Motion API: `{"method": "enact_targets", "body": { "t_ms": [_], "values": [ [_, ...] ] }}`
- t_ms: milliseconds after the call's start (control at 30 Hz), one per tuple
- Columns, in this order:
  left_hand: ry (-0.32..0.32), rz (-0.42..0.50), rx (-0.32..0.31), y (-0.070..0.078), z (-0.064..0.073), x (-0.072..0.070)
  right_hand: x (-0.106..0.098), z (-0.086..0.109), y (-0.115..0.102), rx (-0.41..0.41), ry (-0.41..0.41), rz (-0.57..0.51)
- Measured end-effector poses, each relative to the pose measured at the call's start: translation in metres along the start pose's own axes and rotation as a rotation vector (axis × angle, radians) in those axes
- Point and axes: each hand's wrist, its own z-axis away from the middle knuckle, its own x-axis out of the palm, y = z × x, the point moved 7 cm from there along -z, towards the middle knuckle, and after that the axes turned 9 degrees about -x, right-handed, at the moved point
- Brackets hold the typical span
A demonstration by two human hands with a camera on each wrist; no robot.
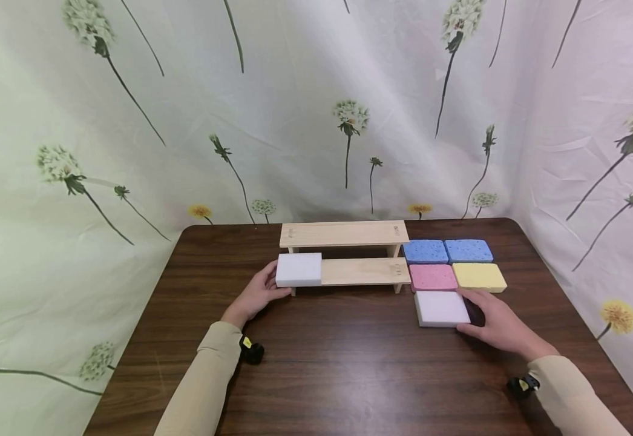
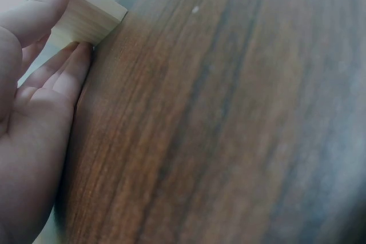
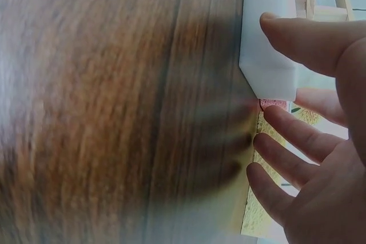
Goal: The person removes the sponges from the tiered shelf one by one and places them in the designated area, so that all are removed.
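Observation:
At the left end of the lower step of a wooden two-step shelf (image 1: 365, 272) lies a white sponge block (image 1: 298, 270). My left hand (image 1: 256, 293) is beside that end, its thumb along the block's near corner and its other fingers extended by the board's end and leg. A second white sponge block (image 1: 443, 309) is on the table at the right. Across its right end, my right hand (image 1: 496, 321) has the thumb at the near side and the index finger at the far corner. The other fingers (image 3: 286, 158) spread out straight, off the block.
Behind the second white block are a pink sponge (image 1: 432, 277), a yellow sponge (image 1: 478, 277) and two blue sponges (image 1: 424, 251), set in rows right of the shelf. A flower-printed cloth (image 1: 305, 121) hangs along the back of the brown wooden table (image 1: 349, 369).

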Motion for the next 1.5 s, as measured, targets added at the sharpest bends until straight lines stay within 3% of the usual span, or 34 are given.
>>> {"method": "enact_targets", "body": {
  "t_ms": [400, 700, 967, 1233, 1500],
  "values": [
    [0.006, -0.007, 0.006, 0.001, 0.0, 0.001, -0.004, -0.001, -0.001, -0.02, 0.012, -0.01],
    [0.013, -0.022, -0.006, 0.0, 0.0, 0.001, -0.016, -0.003, -0.01, -0.039, 0.101, 0.004],
    [0.009, -0.017, 0.002, 0.001, 0.001, 0.001, -0.023, -0.018, -0.032, -0.074, 0.206, 0.003],
    [0.007, -0.02, 0.01, 0.0, 0.0, 0.0, -0.016, -0.039, -0.062, -0.145, 0.198, -0.072],
    [0.001, -0.022, 0.012, -0.001, -0.001, -0.001, -0.001, -0.07, -0.094, -0.274, 0.202, -0.131]
  ]
}}
